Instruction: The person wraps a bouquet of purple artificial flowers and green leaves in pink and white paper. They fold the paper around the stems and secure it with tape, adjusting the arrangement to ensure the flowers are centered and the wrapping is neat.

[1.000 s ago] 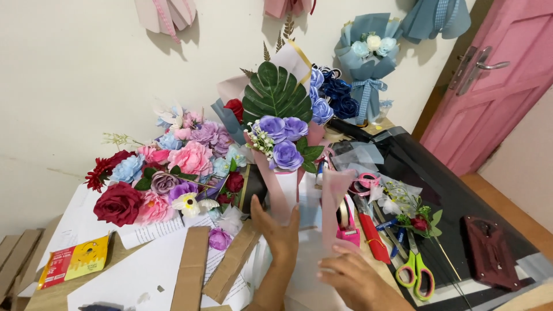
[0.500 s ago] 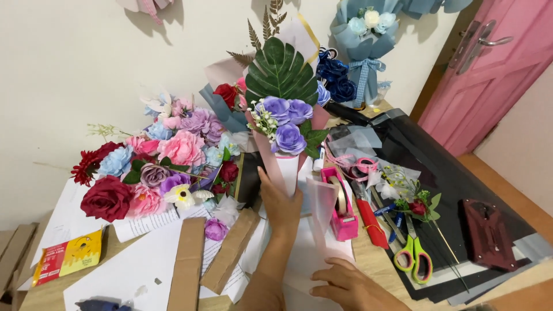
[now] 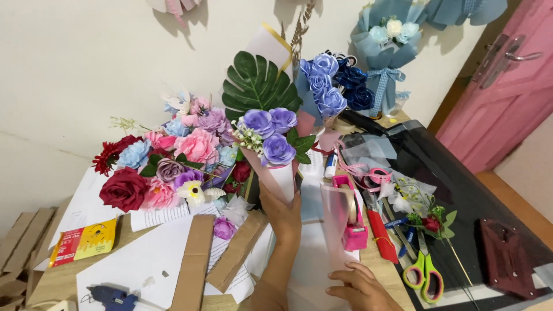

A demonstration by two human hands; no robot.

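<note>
My left hand (image 3: 283,212) grips the lower part of a small bouquet (image 3: 271,138): purple paper roses, small white buds and a big green leaf in a pink paper cone, held upright above the table. My right hand (image 3: 360,285) rests low at the front, fingers holding the bottom edge of a translucent pink wrapping sheet (image 3: 337,216) that stands up beside the bouquet. A pink tape dispenser (image 3: 352,222) sits just right of the sheet.
A heap of mixed artificial flowers (image 3: 167,161) lies at the left. Cardboard strips (image 3: 199,259), white papers, a blue glue gun (image 3: 112,298), green scissors (image 3: 423,276), a red cutter (image 3: 382,236), ribbon and blue bouquets (image 3: 380,40) crowd the table. A pink door (image 3: 507,86) is at right.
The view has shifted slightly. My right hand has brought the translucent sheet up beside the bouquet, which my left hand keeps holding upright.
</note>
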